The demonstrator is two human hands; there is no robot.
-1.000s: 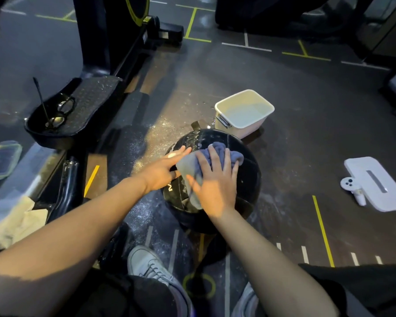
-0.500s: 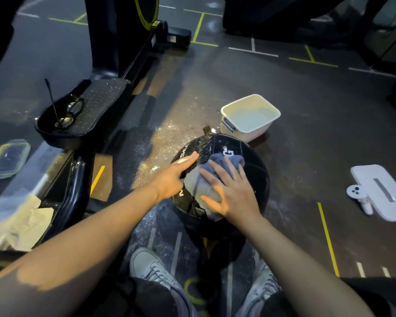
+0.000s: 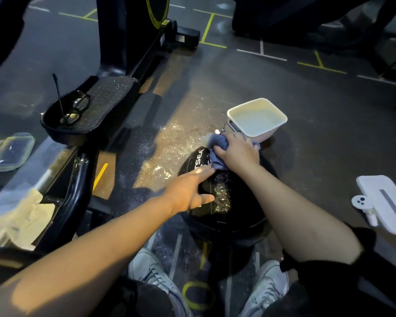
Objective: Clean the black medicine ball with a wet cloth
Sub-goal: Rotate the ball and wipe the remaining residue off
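Right hand (image 3: pixel 237 153) grips the cloth (image 3: pixel 217 147) at the ball's (image 3: pixel 224 197) twelve o'clock; left hand (image 3: pixel 188 189), fingers straight, steadies its nine o'clock side.

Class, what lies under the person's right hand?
The right hand grips a crumpled blue-grey cloth on the round black medicine ball. The ball's surface beneath the cloth is hidden.

Dim overall. Warm light from the upper left falls in a patch on the floor (image 3: pixel 169 133), glinting off wet specks. Glare on the black medicine ball (image 3: pixel 222 197). Forearms cast dark shadows. Wide-angle bending at the edges; corners dark, slightly soft.
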